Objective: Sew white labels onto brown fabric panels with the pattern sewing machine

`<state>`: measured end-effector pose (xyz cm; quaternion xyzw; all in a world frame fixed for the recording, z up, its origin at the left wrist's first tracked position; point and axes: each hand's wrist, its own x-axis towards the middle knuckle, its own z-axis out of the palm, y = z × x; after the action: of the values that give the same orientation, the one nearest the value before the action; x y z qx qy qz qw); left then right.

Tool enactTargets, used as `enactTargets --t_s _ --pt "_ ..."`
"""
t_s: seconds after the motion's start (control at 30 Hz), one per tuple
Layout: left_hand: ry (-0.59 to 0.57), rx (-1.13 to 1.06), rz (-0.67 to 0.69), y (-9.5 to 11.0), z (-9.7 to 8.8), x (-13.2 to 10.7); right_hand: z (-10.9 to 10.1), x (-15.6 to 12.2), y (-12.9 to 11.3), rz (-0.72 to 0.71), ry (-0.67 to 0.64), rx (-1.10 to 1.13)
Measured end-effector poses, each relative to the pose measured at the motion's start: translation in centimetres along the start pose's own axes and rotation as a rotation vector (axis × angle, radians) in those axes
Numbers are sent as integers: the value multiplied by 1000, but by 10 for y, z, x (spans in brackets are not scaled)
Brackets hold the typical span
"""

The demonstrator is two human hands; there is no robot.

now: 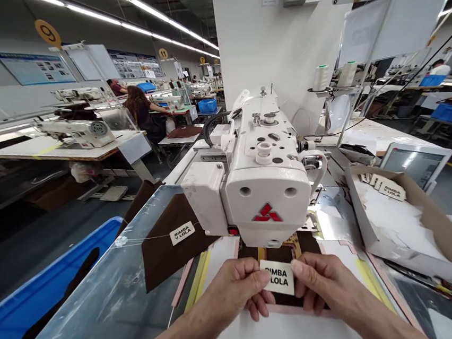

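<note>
Both my hands pinch a small white label (278,277) printed "BIMBA Y LOLA". My left hand (232,291) grips its left edge between thumb and fingers. My right hand (325,282) grips its right edge the same way. They hold it just in front of the white sewing machine head (265,181), over a dark brown piece (282,252) lying in a white and pink template (274,335) under the needle area. A brown leather panel (162,250) with an identical label (182,233) sewn on it lies to the left on the clear plastic-covered table.
A cardboard box (427,225) with several more labels (387,187) and white paper stands at the right, a touch screen (417,164) behind it. A blue bin (42,299) sits low at the left. Thread cones (323,76) stand behind the machine. Other workers sit at distant tables.
</note>
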<state>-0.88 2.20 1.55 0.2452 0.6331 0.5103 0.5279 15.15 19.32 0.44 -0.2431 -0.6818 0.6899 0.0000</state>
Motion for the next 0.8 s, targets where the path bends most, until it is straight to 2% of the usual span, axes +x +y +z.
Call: enactTargets --t_s 0.17,0.23,0.3,0.4,0.47,0.63,0.7,0.8 --pt "-4 21 -14 -5 4 3 15 4 2 -93 44 -7" --pt "-3 35 -23 -7 1 4 10 13 2 -75 50 -67" --pt "47 143 10 -8 -6 2 0 26 0 -39 53 -129" --pt "230 601 246 -9 -20 -2 -17 46 -4 1 55 -204" --pt "293 869 439 -9 -27 -6 -22 54 -7 22 54 -252" --pt "175 1186 833 -9 -28 -8 -18 58 -8 32 85 -353" --pt "155 1247 878 -10 -25 -7 -14 57 -9 26 105 -386" --pt "131 1311 843 -10 -25 -3 -12 54 -9 13 121 -422"
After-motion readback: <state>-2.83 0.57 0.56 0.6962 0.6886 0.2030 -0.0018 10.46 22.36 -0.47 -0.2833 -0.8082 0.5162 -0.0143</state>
